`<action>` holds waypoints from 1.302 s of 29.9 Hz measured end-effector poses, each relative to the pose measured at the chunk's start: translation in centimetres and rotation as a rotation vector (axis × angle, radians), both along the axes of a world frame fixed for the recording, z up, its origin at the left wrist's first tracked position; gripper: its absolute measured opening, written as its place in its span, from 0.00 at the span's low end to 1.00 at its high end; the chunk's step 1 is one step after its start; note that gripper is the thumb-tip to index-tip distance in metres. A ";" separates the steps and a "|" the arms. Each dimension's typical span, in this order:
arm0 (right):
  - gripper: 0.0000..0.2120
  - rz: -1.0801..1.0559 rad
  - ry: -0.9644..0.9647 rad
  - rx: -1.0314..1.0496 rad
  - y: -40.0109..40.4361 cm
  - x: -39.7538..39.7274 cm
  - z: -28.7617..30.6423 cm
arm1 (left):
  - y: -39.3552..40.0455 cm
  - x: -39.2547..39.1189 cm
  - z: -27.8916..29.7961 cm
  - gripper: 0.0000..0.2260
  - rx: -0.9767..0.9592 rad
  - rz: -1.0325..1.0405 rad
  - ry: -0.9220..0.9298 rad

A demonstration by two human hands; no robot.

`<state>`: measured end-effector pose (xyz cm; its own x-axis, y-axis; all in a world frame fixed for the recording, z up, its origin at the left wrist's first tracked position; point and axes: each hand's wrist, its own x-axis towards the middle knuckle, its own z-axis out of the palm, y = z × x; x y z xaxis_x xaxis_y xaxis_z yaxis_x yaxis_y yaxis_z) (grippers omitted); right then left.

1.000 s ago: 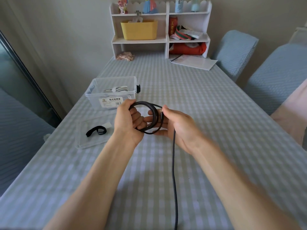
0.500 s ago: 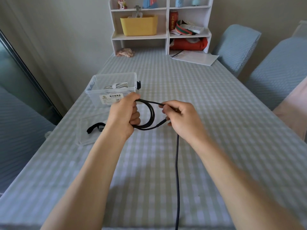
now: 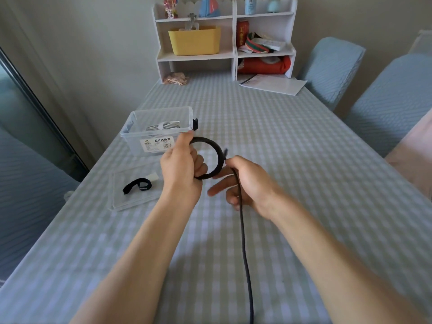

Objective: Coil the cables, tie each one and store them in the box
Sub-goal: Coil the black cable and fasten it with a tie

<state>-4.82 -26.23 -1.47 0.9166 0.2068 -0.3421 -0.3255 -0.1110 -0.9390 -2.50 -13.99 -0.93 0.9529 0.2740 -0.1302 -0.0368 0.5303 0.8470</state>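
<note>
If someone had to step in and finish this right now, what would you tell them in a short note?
Left hand grips the coiled part of the black cable.
Right hand feeds the loose length, which runs through it and off the table's near edge.
Clear box stands open behind the hands, with a white tied cable inside.
Black strap lies on the box lid, left of the hands.
Done: white cable stored.
Left: finish coiling, tie with the strap, put it in the box.

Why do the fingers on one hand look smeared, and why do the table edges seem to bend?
Head view: the right hand's outstretched fingers are motion-blurred, while the left hand gripping the black coiled cable stays fairly sharp; the wide-angle lens bows the checked tablecloth's edges; soft daylight, faint shadows.
</note>
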 end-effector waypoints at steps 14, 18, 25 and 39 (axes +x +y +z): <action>0.17 -0.153 -0.349 0.080 0.7 0.4 -1.3 | -1.1 -0.2 -0.9 0.18 0.082 0.046 0.131; 0.15 -0.196 -0.270 0.301 0.5 0.9 -1.0 | 0.0 0.2 -0.1 0.16 0.022 -0.219 0.147; 0.15 -0.023 -0.157 0.342 -1.2 0.6 0.2 | 0.6 -0.1 0.3 0.22 0.324 -0.480 0.168; 0.12 0.129 -0.206 0.265 -2.2 0.7 -0.2 | 0.3 0.0 -0.2 0.15 0.256 -0.211 0.044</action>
<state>-4.09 -28.40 -1.67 0.9212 0.3824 -0.0719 -0.1256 0.1174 -0.9851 -2.45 -13.72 -1.14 0.9871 0.1002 -0.1246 0.0905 0.2924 0.9520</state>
